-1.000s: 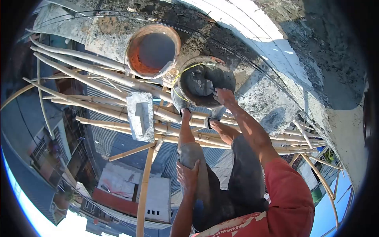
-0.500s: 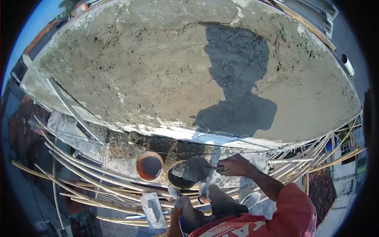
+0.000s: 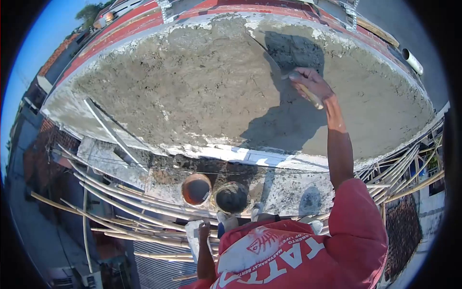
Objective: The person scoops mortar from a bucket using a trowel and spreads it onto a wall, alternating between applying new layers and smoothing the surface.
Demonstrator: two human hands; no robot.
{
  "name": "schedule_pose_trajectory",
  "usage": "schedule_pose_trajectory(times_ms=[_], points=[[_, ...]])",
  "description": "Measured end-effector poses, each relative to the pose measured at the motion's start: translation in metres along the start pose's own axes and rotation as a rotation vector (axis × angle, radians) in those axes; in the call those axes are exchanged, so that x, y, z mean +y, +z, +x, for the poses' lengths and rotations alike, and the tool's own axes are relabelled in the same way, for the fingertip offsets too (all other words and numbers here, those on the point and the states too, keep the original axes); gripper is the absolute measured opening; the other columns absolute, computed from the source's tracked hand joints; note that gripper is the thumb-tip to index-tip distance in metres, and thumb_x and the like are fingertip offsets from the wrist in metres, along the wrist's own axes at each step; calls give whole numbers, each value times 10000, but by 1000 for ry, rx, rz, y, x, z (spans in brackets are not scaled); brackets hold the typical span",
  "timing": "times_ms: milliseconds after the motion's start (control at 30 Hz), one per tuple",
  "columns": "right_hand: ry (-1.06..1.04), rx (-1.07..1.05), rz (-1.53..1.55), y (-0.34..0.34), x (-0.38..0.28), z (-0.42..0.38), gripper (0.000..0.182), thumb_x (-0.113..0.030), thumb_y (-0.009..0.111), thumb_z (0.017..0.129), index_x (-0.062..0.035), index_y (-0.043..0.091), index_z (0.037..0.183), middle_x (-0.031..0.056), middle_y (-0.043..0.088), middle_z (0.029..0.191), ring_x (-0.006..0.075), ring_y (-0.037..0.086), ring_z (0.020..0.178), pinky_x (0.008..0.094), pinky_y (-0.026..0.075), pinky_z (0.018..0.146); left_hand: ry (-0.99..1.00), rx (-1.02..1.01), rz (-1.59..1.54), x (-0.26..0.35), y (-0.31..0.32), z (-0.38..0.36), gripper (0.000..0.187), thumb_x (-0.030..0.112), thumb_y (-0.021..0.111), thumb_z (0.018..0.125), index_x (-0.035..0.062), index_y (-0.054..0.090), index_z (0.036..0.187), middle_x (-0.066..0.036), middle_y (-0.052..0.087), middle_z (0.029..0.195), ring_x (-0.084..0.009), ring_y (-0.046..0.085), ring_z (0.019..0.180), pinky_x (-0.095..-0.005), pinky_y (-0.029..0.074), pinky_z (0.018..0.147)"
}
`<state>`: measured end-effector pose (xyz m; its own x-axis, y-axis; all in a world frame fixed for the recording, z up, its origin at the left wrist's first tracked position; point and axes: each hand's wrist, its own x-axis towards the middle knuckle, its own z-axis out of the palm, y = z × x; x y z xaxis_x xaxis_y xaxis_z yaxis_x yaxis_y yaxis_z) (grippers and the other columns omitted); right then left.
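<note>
My right hand [image 3: 314, 86] is wrapped round the handle of a trowel [image 3: 273, 62], its blade against the upper part of the grey mortar-covered wall [image 3: 202, 91]. A shadow falls on the wall around the hand. My left hand [image 3: 204, 232] is low by my side, over a pale board [image 3: 193, 237]; its fingers are too small to make out. Near my feet stand a bucket of dark mortar [image 3: 231, 197] and an orange-rimmed bucket [image 3: 196, 189] with greyish contents.
Bamboo poles [image 3: 130, 208] run below the ledge on both sides. A long straight bar [image 3: 113, 132] leans against the wall at the left. A white pipe [image 3: 412, 61] sticks out at the upper right. Rooftops lie far below.
My right hand has risen from the mortar bucket to the upper wall with the trowel. The view has shifted, showing red surfaces beyond the wall's top.
</note>
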<state>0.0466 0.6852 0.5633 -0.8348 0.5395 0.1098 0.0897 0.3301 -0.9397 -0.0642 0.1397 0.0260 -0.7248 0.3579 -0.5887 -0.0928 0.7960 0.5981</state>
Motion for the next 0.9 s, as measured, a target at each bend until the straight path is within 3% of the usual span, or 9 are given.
schedule_pose_trajectory(times_ms=[67,133,200,300,367,500,567,733,900], points=[[-68,172,126,-34,9,-56,175,-167,549,888,-17,524,802,7,468,580,69,429,413,210,331,388,-163,50,-325,-17,0,-29,483,373,664,788,98,512,1156,-73,629,739,-174,621,620,-279,531,581],[1,244,36,-42,19,-106,127,-127,577,867,-4,549,850,6,472,582,64,426,422,211,326,385,315,92,-195,-138,45,-20,456,354,644,812,71,520,1147,-91,625,820,-181,628,634,-318,514,460],[140,176,-79,-24,42,-134,133,-116,606,848,4,572,895,0,471,584,48,406,439,209,329,407,-569,-156,-517,-113,38,-68,430,361,630,824,48,556,1108,-86,611,897,-179,625,637,-302,523,504],[399,-90,-396,51,92,-134,200,-159,640,823,-5,591,941,14,515,612,76,461,549,234,389,524,-393,-253,-295,-86,41,-86,502,449,550,860,-8,571,1068,-122,596,935,-188,624,644,-296,512,520],[392,-275,-601,110,176,-140,274,-258,647,799,-55,593,976,113,619,774,251,612,724,357,472,667,-267,-338,-208,-112,68,-99,558,482,520,870,-34,562,1079,-142,596,944,-191,631,673,-294,505,517],[628,-617,-797,257,366,-172,288,-282,594,828,-78,528,1021,134,631,858,325,614,834,435,467,697,-432,-593,-446,-45,89,-74,887,629,598,732,-30,397,1292,-226,536,1198,-295,577,1047,-419,451,870],[533,-716,-971,322,466,-200,249,-217,560,826,-53,528,1010,157,629,866,324,624,821,436,482,705,-501,-437,239,-65,129,-73,966,593,698,651,-39,354,1295,-231,532,1193,-343,532,1105,-456,429,895],[364,-564,-1457,446,666,-220,191,-156,506,844,-21,564,965,150,637,896,247,644,814,358,523,675,-811,-237,365,-15,136,-71,863,550,732,626,-52,417,1157,-202,554,1061,-371,563,997,-480,445,838],[499,-715,-1054,489,702,-237,244,-245,567,827,-64,571,990,142,640,888,298,640,796,399,524,691,-797,-137,422,-26,142,-87,806,552,738,611,-39,438,1070,-194,550,994,-379,563,953,-489,450,799]])
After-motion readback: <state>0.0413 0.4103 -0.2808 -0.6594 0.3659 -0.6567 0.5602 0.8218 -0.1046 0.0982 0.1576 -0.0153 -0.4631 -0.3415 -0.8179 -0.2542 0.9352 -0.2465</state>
